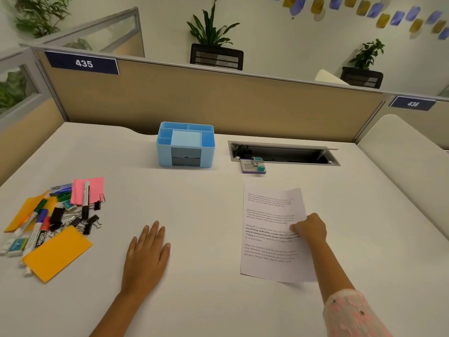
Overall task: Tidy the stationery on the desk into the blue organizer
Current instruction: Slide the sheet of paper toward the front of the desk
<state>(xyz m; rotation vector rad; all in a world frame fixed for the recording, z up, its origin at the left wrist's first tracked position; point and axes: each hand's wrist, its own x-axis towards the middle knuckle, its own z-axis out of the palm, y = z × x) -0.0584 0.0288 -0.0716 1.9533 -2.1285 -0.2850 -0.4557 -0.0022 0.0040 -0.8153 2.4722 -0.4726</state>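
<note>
The blue organizer point(185, 144) stands at the back middle of the white desk point(199, 205), its top compartments showing nothing inside. A heap of stationery lies at the left: markers point(36, 229), black binder clips point(80, 220), pink notes point(88, 190), orange notes point(57, 255) and an eraser point(17, 245). A printed sheet point(269, 229) lies at the right. My left hand point(147, 254) rests flat on the desk, fingers straight. My right hand point(309, 228) pinches the sheet's right edge with curled fingers.
A small box with a teal-capped item point(254, 165) sits by an open cable slot point(284, 154) behind the sheet. A tan partition point(218, 103) closes the back of the desk. Another desk point(408, 142) adjoins at the right.
</note>
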